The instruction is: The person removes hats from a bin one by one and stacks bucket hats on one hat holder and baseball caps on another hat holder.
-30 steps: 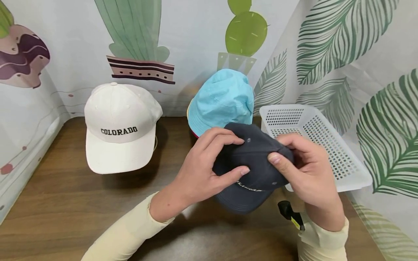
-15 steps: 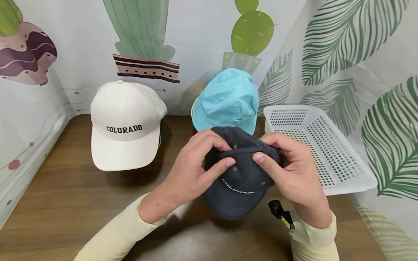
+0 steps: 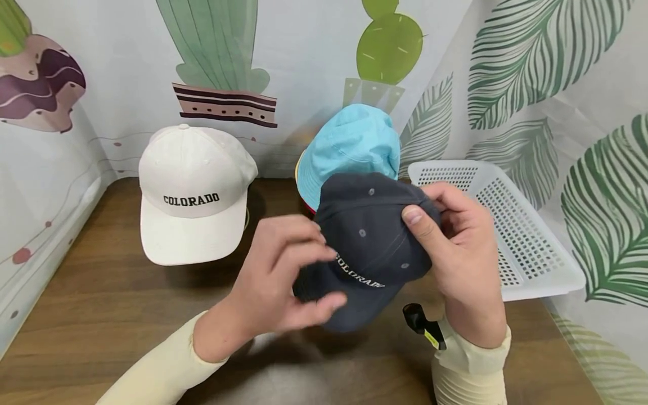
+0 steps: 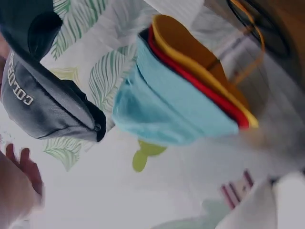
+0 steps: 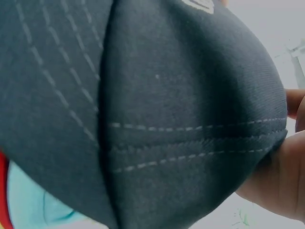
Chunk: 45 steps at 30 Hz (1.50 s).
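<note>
A dark navy baseball cap [image 3: 374,230] with white "COLORADO" lettering is held up over the table, brim tilted down toward the lower left. My right hand [image 3: 463,253] pinches the right side of its crown, thumb on the outside and fingers behind. My left hand [image 3: 275,275] is beside the cap's left side, fingers bent loosely and thumb spread apart; in the left wrist view the hand [image 4: 19,186] shows a gap from the cap [image 4: 45,100]. In the right wrist view the cap [image 5: 190,105] fills most of the picture, with the brim stitching close up.
A white "COLORADO" cap [image 3: 189,194] stands at the left back. Behind the held cap is a light blue bucket hat [image 3: 354,140], with red and yellow hat brims [image 4: 205,71] nested under it. A white perforated basket [image 3: 544,247] lies at the right on the wooden table [image 3: 101,315].
My left hand has come off the cap's crown and moved down and left. The cap has risen slightly and turned, its crown fuller and its lettering more visible. My right hand keeps its grip.
</note>
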{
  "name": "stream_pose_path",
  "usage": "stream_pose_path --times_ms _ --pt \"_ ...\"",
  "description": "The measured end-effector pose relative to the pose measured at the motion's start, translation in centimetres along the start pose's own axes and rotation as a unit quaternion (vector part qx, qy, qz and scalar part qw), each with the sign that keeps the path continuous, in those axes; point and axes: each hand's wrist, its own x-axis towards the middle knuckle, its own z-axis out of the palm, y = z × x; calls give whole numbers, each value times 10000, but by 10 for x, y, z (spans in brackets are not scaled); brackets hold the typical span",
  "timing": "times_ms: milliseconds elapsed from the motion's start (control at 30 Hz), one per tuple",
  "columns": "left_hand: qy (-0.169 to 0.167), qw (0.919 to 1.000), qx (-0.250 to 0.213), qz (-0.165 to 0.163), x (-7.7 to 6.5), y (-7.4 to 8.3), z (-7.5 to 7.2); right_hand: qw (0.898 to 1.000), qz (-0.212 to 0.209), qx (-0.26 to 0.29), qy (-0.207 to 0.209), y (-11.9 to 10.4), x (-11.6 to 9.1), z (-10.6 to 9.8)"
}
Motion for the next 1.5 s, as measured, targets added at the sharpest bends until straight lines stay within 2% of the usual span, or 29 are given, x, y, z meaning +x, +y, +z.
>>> stream_pose_path --times_ms 67,167,267,333,400,533,700,800,933,1167,1367,1500 --pt "-217 9956 285 868 -3 0 -3 9995 -43 279 128 -2 2 1" --pt "-957 9742 811 1875 -12 3 -8 9973 -172 662 271 -2 5 0" --pt "-1760 9509 1159 2267 -22 5 -8 9939 -242 982 429 -3 6 -2" --pt "-2035 9420 1330 2312 -27 4 -5 9921 -244 1105 543 -3 5 -4" --pt "-2055 9399 1435 2321 -31 0 -3 9905 -242 1192 643 -3 4 -5" --pt "-1799 9388 1584 2475 -36 -7 2 9877 -229 1330 788 -3 5 -7" --pt "-1442 9278 1774 2950 -37 -12 4 9866 -133 1420 791 -2 7 -6" --pt "-1266 9245 1790 3117 -35 -13 4 9848 -14 1549 782 -1 8 -6" --pt "-1085 9312 1692 3042 -32 -13 1 9819 208 1738 730 1 9 -7" --pt "-449 9542 1397 2609 -24 -14 -2 9722 461 2240 493 5 11 -11" --pt "56 9779 719 1962 -20 -13 -2 9682 564 2425 247 8 12 -15" --pt "171 9874 280 1548 -19 -12 -4 9697 625 2357 177 9 14 -17"
